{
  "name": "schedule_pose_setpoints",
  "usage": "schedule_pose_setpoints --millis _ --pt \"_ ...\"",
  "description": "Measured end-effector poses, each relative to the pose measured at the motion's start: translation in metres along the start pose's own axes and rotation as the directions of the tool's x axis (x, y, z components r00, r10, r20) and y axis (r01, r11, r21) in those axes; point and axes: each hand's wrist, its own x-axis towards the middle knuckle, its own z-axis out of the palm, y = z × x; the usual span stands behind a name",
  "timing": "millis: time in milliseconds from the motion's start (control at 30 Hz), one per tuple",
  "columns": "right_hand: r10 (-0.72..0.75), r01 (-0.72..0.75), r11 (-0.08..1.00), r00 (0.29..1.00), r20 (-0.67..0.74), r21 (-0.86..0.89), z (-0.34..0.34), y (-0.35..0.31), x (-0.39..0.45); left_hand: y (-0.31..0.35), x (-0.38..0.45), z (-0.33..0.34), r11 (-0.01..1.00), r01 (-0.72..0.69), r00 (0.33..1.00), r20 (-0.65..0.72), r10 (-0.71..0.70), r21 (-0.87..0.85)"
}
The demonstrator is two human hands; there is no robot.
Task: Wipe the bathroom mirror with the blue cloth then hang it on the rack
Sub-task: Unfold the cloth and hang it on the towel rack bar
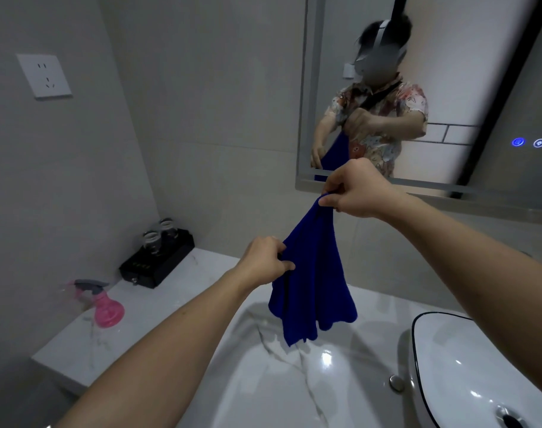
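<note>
cloth (pixel 312 282): blue, hanging above the sink (pixel 263 381), before the mirror (pixel 448 88)
right hand (pixel 360 189): fingers pinching the cloth's top corner
left hand (pixel 263 261): fingers grasping its left edge, lower down
surface (pixel 87 347): pink spray bottle (pixel 104 307), black tray (pixel 158 264)

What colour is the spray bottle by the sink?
Pink, with a grey trigger top: the spray bottle shows in the head view.

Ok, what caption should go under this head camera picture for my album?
Both hands, left hand and right hand, hold the blue cloth before the mirror.
</note>
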Motion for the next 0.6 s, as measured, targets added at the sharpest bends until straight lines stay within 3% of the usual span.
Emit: schedule_pose_setpoints --millis 233,467,600 --pt "0.036 -0.037 0.999 0.999 -0.037 -0.033 0.001 0.013 0.003 -0.013 -0.008 0.010 0.998 0.019 0.988 0.151 -0.009 -0.065" --pt "0.179 -0.186 0.980 0.979 -0.093 -0.074 0.000 0.044 0.003 -0.015 0.000 -0.030 0.989 0.019 1.000 -0.001 -0.019 -0.150" --pt "0.203 -0.208 0.977 0.974 -0.100 -0.046 0.005 0.053 0.002 -0.005 0.006 -0.049 0.995 -0.030 0.990 0.136 0.043 -0.099"
